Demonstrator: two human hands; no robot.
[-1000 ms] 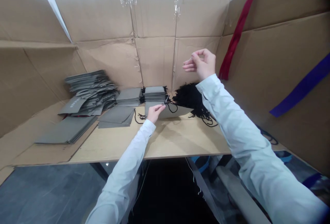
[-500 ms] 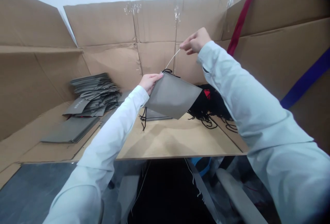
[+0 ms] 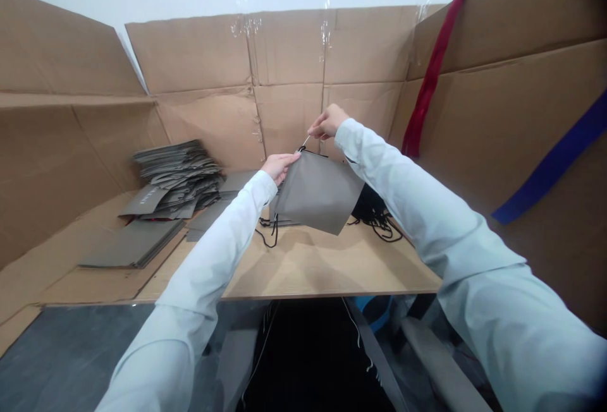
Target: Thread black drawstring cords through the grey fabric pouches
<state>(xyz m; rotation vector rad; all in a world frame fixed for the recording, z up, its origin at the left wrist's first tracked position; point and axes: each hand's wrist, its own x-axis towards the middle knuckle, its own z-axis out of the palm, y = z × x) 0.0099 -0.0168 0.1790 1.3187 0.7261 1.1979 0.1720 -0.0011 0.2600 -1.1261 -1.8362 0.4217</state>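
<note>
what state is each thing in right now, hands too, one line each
Left hand: closed, pinching the bag's upper corner
Right hand: closed, pinching the thin pale piece
Thin pale piece: straight, slanted; lower end unclear
Bag: flat, raised, tilted
Bag pile: flattened, unevenly stacked
Cords: bunched, loops trailing, partly hidden
Red strip: hanging
Blue strip: slanted

A smooth, matt surface is presented by the flat grey paper-like piece (image 3: pixel 325 194); the creased brown cardboard back panel (image 3: pixel 289 52) is overlaid with glossy, clear plastic tape (image 3: pixel 325 33).
</note>
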